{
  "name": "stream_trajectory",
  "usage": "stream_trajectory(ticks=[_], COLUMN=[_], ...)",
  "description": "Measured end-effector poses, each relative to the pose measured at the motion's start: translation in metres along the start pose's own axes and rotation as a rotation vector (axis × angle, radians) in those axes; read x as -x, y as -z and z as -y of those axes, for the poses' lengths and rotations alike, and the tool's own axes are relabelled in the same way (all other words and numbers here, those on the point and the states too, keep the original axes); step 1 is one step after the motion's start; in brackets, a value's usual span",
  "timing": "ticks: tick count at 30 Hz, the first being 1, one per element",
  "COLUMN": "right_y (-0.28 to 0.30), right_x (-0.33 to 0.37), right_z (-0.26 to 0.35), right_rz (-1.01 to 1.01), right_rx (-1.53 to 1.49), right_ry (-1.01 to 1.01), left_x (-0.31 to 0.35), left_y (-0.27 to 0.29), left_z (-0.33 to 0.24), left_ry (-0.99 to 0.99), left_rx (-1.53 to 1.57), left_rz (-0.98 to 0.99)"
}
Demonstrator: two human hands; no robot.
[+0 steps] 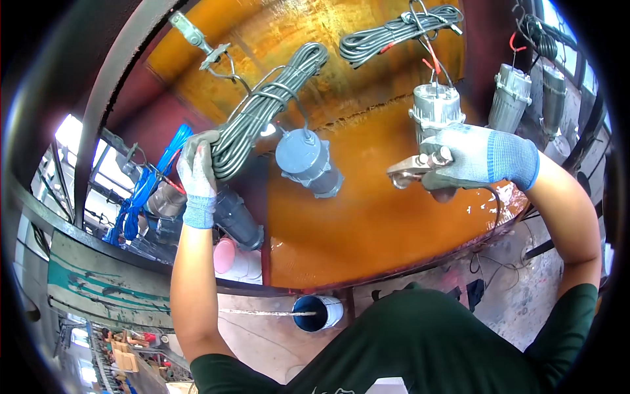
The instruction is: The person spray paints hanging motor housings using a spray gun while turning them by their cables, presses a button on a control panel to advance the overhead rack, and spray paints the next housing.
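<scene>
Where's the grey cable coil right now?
Head view, left of centre: the grey cable coil hangs over the orange tank, its lower end in the left hand, beside the grey pump.

rusty orange tank [367,217] holds hanging grey pumps [308,161].

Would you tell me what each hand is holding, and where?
Left hand grips the grey cable coil at its lower end; right hand holds a metal clamp.

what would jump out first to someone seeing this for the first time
The big rusty orange tank fills the middle of the view, wet and glossy. Grey cylindrical pump-like units hang over it by their coiled grey cables; the left hand grips one cable bundle above a grey unit, while the right hand holds a metal clamp beside a silvery unit.
</scene>
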State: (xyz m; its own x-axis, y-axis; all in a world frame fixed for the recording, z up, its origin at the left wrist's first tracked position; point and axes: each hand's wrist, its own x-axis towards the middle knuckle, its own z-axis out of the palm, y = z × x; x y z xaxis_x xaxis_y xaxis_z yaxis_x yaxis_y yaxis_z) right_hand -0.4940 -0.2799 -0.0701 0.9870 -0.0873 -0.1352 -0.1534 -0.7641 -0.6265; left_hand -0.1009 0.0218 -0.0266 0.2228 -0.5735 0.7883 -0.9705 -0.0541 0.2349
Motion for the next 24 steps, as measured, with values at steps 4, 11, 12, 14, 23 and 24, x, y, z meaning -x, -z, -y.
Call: stream_trajectory(ticks=[4,11,12,14,23,24], right_y=[-0.019,-0.054,-0.057,-0.072,-0.103,-0.106], right_x=[-0.005,0.013,0.018,0.023,0.037,0.035], right_z=[-0.022,-0.018,-0.022,-0.035,-0.058,-0.062], right_rz=[-0.332,-0.209,-0.169,-0.301,-0.510,-0.524], right_rx=[-0.329,-0.152,-0.185,-0.334,-0.329,-0.431], right_ry=[0.108,0.202,0.218,0.186,0.360,0.261], left_x=[0.006,-0.002,-0.002,-0.001,-0.006,-0.006], left_y=[0.002,0.000,0.000,-0.003,-0.004,-0.007], left_z=[0.041,0.054,0.054,0.046,0.057,0.053], left_ry=[0.089,0.129,0.108,0.067,0.288,0.269], left_rx=[0.100,0.086,0.083,0.061,0.207,0.170], left_rz=[-0.083,-0.105,-0.114,-0.125,-0.196,-0.186])
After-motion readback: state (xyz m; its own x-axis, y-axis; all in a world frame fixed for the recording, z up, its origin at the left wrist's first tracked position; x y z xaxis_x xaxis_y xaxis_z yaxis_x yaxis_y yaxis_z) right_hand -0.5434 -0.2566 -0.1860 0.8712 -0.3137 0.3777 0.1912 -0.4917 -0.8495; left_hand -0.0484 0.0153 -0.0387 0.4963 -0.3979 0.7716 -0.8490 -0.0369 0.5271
